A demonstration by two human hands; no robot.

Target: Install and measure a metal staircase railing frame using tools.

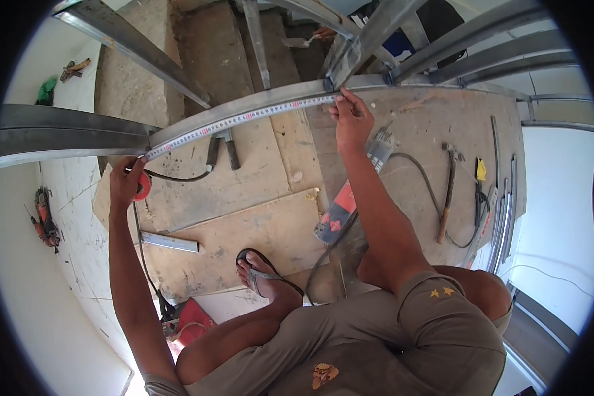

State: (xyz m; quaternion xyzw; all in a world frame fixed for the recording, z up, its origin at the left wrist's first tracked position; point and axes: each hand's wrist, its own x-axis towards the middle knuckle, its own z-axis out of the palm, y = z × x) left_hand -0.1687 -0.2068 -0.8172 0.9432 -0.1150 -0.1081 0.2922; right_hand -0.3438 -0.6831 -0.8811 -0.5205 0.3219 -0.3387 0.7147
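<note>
A pale tape measure blade [244, 119] stretches along a curved grey metal rail [224, 105] in front of me. At its left end, my left hand [127, 181] is closed on the tape measure, whose red case [142, 187] shows partly beside the fingers. My right hand [353, 120] pinches the blade's other end against the rail, near where an upright metal bar [369, 46] joins it. Below the blade, a dark-handled clamp-like tool [224, 150] lies on the boards with a black cable running from it.
Metal bars rise from the rail, with steps [211, 53] beyond. A hammer [447, 191], a red-and-black packet [350, 198], cables and thin metal lengths [505, 204] lie right. A short metal channel [169, 242] and red machine [191, 320] are lower left; a red power tool [44, 218] lies far left.
</note>
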